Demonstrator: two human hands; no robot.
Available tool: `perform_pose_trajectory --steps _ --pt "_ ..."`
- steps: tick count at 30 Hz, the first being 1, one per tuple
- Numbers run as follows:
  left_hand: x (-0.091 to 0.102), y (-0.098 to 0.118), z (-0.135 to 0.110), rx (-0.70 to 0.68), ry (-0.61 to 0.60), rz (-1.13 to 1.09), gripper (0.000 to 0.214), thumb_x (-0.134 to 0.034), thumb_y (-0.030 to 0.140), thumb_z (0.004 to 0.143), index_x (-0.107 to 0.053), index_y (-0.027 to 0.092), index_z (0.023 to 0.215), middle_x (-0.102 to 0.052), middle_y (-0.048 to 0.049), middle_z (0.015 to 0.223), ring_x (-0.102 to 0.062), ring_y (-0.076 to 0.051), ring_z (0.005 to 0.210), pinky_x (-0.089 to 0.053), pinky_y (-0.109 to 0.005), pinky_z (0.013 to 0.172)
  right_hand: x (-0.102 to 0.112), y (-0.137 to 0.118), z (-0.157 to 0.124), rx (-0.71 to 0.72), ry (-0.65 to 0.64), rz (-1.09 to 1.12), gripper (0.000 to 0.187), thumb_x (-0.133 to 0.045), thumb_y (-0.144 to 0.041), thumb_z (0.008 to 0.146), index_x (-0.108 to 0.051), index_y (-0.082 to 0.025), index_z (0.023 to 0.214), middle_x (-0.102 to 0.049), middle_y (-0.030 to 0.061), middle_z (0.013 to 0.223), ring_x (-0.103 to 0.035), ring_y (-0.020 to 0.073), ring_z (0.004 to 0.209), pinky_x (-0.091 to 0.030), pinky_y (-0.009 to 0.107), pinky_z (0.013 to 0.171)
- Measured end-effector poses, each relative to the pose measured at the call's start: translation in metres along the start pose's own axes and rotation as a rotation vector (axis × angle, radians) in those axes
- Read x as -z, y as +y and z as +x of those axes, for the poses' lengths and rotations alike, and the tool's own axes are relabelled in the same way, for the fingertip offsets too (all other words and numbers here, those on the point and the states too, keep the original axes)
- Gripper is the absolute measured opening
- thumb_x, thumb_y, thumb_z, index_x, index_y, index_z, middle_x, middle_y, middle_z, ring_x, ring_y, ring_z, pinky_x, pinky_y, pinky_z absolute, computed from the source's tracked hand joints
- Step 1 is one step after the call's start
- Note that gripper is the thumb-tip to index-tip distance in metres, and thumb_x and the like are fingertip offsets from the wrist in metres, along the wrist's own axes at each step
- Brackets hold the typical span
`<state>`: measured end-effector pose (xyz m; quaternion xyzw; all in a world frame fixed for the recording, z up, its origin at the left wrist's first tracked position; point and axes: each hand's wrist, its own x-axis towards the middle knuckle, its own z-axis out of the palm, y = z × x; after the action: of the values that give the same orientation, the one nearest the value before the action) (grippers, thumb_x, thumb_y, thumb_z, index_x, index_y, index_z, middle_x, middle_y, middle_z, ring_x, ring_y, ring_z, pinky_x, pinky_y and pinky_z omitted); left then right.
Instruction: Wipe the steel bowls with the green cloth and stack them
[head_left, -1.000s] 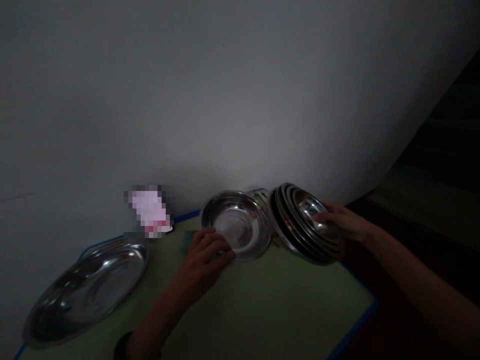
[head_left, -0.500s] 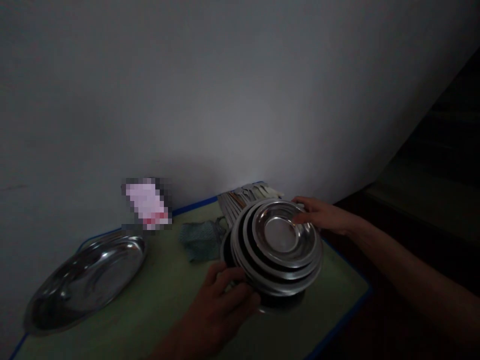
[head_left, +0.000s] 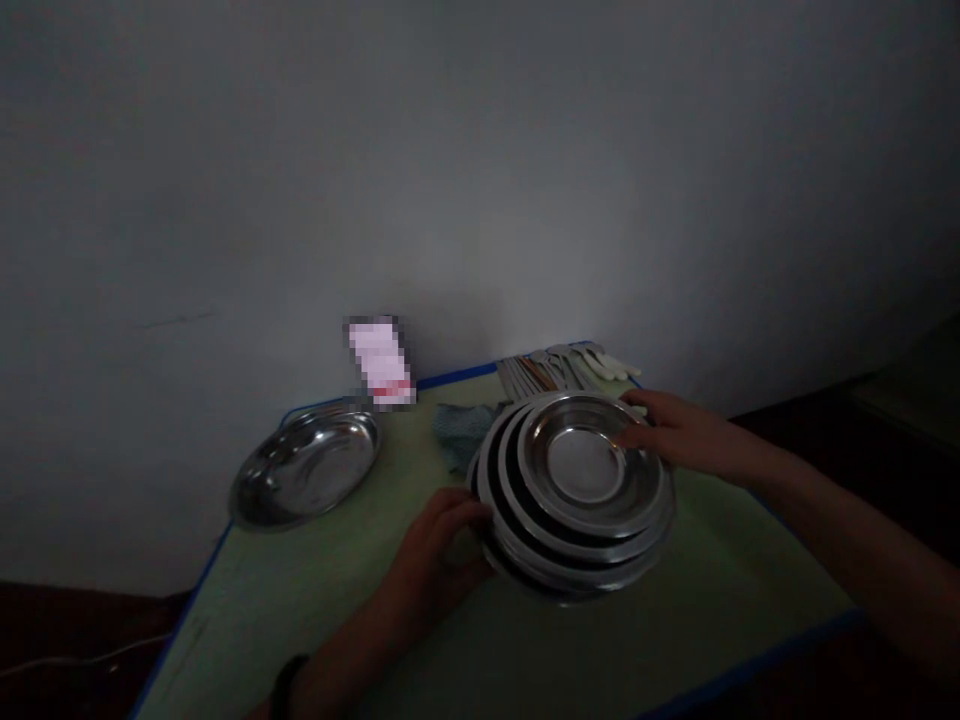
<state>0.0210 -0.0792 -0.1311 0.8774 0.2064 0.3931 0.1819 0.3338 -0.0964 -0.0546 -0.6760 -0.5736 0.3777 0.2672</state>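
Note:
A stack of several steel plates [head_left: 577,490] sits in the middle of a green table [head_left: 337,600] with a blue edge. My left hand [head_left: 439,560] grips the stack's near left rim, fingers curled round it. My right hand [head_left: 675,435] holds the far right rim, thumb on the top plate. The room is dim.
A larger oval steel tray [head_left: 307,470] lies at the table's far left. A blurred pink-white card [head_left: 380,362] leans on the grey wall behind. A bluish cloth [head_left: 459,432] and a row of cutlery [head_left: 559,368] lie behind the stack. Dark floor lies to the right.
A second ago the left hand held one plate and the right a tilted stack. The plates have since come together into one stack, now level over the table, held by both hands.

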Motion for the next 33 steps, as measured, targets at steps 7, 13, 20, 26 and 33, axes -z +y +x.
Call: perform_pose_trajectory --steps 7,13,20,26,33 --pt "0.006 -0.01 -0.008 0.46 0.003 -0.233 0.06 -0.078 0.02 0.065 -0.041 0.025 0.112 -0.05 -0.0054 0.109 -0.057 -0.018 0.09 -0.054 -0.035 0.074 -0.009 -0.002 0.004 0.129 0.075 -0.392 0.042 -0.053 -0.044 0.078 -0.063 -0.015 0.106 -0.066 0.0051 0.068 -0.061 0.02 0.059 -0.044 0.029 0.052" --pt "0.017 -0.007 0.002 0.882 -0.271 -0.817 0.025 -0.052 0.033 0.086 -0.044 0.018 0.104 -0.066 -0.0096 0.095 -0.067 -0.019 0.071 -0.053 -0.03 0.053 -0.025 0.015 0.01 0.247 -0.009 -0.396 0.054 -0.051 -0.048 0.08 -0.058 -0.013 0.12 -0.064 0.0163 0.117 -0.063 0.0278 0.103 -0.051 0.038 0.086" --pt "0.012 0.01 0.013 0.952 -0.278 -0.905 0.038 -0.06 0.043 0.083 -0.042 0.016 0.102 -0.072 -0.0072 0.065 -0.068 -0.019 0.053 -0.055 -0.028 0.05 -0.031 0.015 0.008 0.203 -0.087 -0.301 0.038 -0.049 -0.045 0.084 -0.061 -0.016 0.106 -0.07 0.0121 0.104 -0.066 0.0258 0.095 -0.052 0.036 0.083" --pt "-0.007 0.035 0.089 0.906 -0.286 -0.915 0.033 -0.057 0.042 0.084 -0.043 0.018 0.102 -0.07 -0.0042 0.064 -0.069 -0.02 0.053 -0.054 -0.027 0.043 0.029 0.013 -0.003 0.054 0.104 -0.271 0.035 -0.048 -0.046 0.084 -0.059 -0.017 0.101 -0.071 0.0102 0.096 -0.067 0.0232 0.084 -0.052 0.03 0.068" --pt "-0.076 0.03 0.183 1.029 -0.45 -0.724 0.037 -0.04 0.047 0.091 -0.048 0.014 0.104 -0.066 -0.0053 0.058 -0.065 -0.021 0.045 -0.052 -0.031 0.045 0.091 0.052 0.016 -0.213 0.308 -0.625 0.039 -0.043 -0.044 0.088 -0.06 -0.011 0.101 -0.069 0.0189 0.104 -0.066 0.027 0.092 -0.049 0.03 0.072"
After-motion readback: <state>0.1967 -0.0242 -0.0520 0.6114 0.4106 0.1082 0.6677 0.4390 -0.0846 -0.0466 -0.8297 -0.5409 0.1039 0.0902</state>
